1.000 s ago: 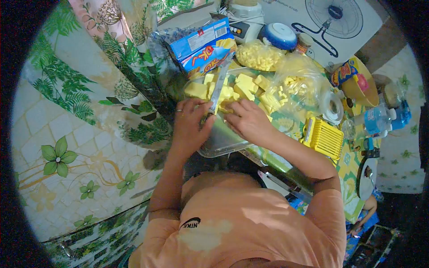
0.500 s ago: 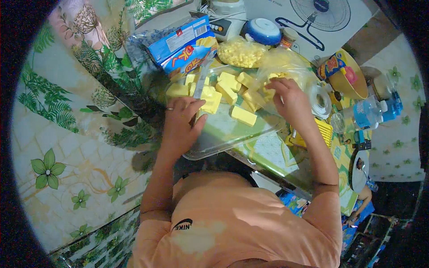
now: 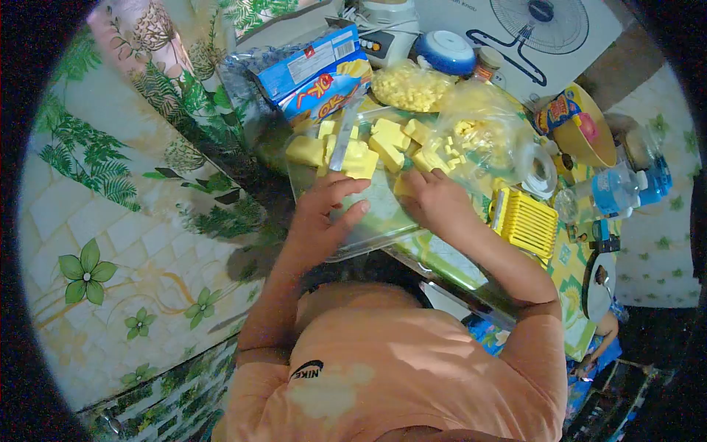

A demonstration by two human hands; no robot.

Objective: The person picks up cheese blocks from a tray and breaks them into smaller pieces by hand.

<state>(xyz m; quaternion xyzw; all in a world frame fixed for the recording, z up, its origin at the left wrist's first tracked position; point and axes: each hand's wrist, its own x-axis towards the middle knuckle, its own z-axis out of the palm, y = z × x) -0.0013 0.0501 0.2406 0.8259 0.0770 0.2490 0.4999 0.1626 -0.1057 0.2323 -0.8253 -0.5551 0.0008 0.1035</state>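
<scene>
A knife point(image 3: 343, 140) lies with its blade pointing away across the yellow blocks, and its handle end is hidden under my left hand point(image 3: 324, 214). The fingers of that hand are bent around the handle end, with the thumb apart. My right hand point(image 3: 438, 202) has its fingers closed on a yellow cheese-like block point(image 3: 403, 186), which they partly cover. More yellow blocks point(image 3: 305, 150) and a few small cubes point(image 3: 451, 151) sit on the clear tray point(image 3: 368, 234). Beside them is a clear plastic bag point(image 3: 493, 121) with yellow pieces inside.
At the back are a blue box point(image 3: 313, 70), a bag of yellow cubes point(image 3: 412, 85), a blue bowl point(image 3: 445, 51) and a fan box point(image 3: 508, 29). On the right stand a slatted yellow plastic piece point(image 3: 526, 221), a yellow bowl point(image 3: 593, 136), a water bottle point(image 3: 611, 190) and a plate point(image 3: 600, 283).
My right hand has moved from the plastic bag down and left onto a yellow block. Small cubes now show beside the bag. The view has shifted slightly.
</scene>
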